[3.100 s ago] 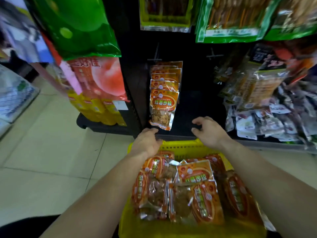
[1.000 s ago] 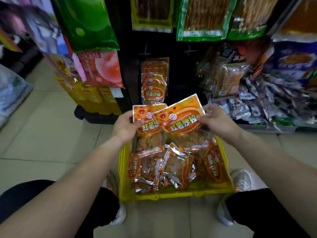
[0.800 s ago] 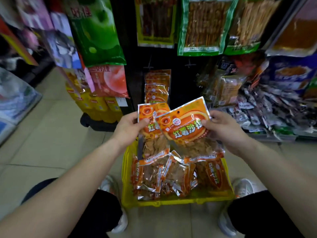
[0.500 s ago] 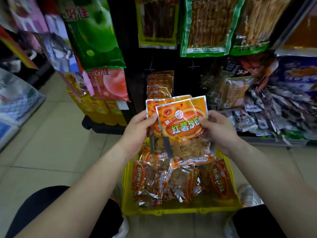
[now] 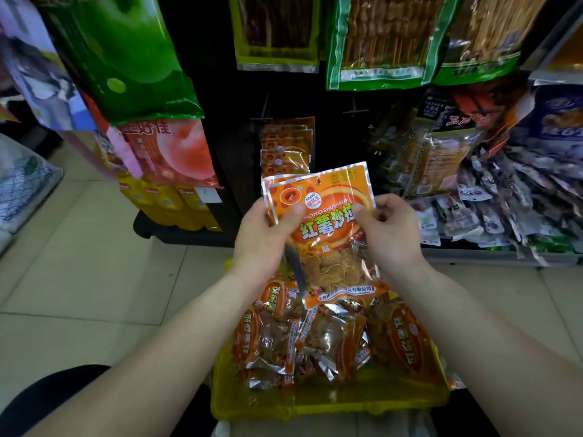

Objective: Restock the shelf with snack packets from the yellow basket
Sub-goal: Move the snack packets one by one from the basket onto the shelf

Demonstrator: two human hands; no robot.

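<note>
Squaring up is done: the two packets (image 5: 328, 244), fanned apart a moment ago, now lie one on the other above the basket (image 5: 315, 409). The left hand (image 5: 263, 238) and the right hand (image 5: 392, 236) pinch their sides, thumbs in front. Next, I think, they go on the row (image 5: 285, 146) behind.

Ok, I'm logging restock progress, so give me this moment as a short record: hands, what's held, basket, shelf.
left hand: grips the held packets at their left edge, thumb on the front
right hand: pinches their right edge
held packets: two orange snack packets, stacked, upright, above the basket
yellow basket: on the floor, holding several loose packets of the same kind
hanging packets: matching orange row on the shelf, behind the held pair
</note>
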